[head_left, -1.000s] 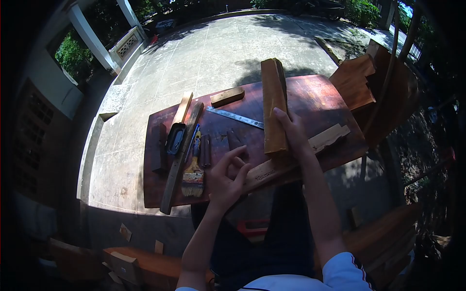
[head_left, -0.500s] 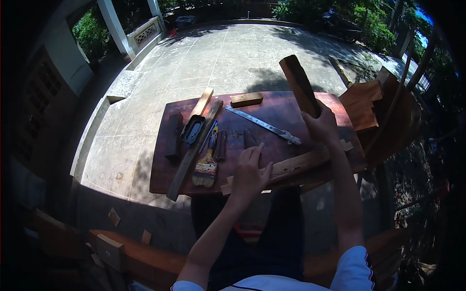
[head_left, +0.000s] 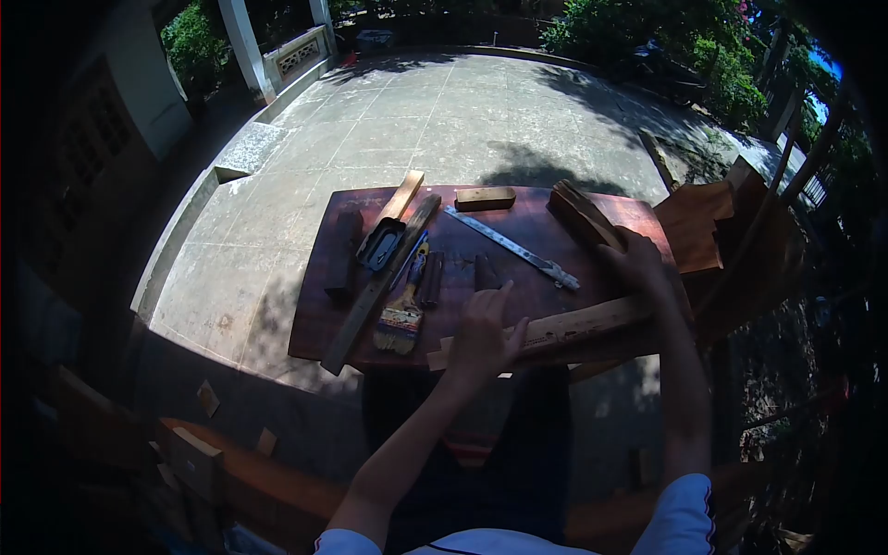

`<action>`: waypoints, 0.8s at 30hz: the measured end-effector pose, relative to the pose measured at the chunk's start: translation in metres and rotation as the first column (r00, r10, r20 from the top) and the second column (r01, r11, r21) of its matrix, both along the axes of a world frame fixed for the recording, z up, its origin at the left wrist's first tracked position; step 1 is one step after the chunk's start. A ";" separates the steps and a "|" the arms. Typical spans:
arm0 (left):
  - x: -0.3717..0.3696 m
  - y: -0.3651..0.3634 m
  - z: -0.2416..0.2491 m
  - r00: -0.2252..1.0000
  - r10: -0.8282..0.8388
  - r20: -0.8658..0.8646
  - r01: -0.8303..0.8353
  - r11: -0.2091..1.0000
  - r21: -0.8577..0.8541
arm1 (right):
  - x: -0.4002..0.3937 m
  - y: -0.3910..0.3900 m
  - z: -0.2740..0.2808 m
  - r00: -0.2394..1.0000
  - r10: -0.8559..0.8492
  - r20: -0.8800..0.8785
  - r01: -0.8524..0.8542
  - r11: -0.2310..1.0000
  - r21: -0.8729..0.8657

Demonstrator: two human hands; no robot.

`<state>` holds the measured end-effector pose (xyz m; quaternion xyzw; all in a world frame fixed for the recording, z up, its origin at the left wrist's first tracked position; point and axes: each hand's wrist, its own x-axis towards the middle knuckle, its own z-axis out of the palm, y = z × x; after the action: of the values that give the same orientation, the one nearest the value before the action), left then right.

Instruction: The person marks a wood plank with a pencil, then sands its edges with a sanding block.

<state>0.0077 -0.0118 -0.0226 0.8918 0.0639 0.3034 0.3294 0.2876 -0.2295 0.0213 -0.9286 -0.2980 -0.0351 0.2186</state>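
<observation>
My right hand [head_left: 638, 262] is closed around the near end of a long dark wooden block [head_left: 583, 215], which lies low over the table's right side. My left hand [head_left: 486, 331] is over the left part of a pale wooden board [head_left: 592, 320], thumb and fingers apart, with the fingers reaching past its far edge. The board runs along the table's near edge and passes behind my right forearm. Just beyond my left fingertips is a small dark piece [head_left: 486, 272]. A metal ruler [head_left: 509, 244] lies between the hands, farther back.
On the reddish table [head_left: 310, 305] lie a paintbrush [head_left: 401, 319], a long wooden strip [head_left: 381, 282], a black open case [head_left: 381, 244], a dark block [head_left: 345, 254] and a small wood block [head_left: 485, 199]. Curved wooden panels [head_left: 696, 227] stand at the right.
My right hand has brought the wooden block down from a raised, steep tilt to lie low over the table. My left hand stays at the board. The view has shifted slightly.
</observation>
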 end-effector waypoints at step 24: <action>-0.059 0.096 0.017 0.938 0.333 -0.095 -0.336 0.941 -0.027 | -0.088 -0.001 -0.046 0.920 -0.186 0.345 0.064 0.940 0.336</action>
<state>-0.0513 0.0838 -0.0057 0.8733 0.2357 0.3135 0.2889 0.1998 -0.2303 -0.0244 -0.8747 -0.2637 -0.2717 0.3025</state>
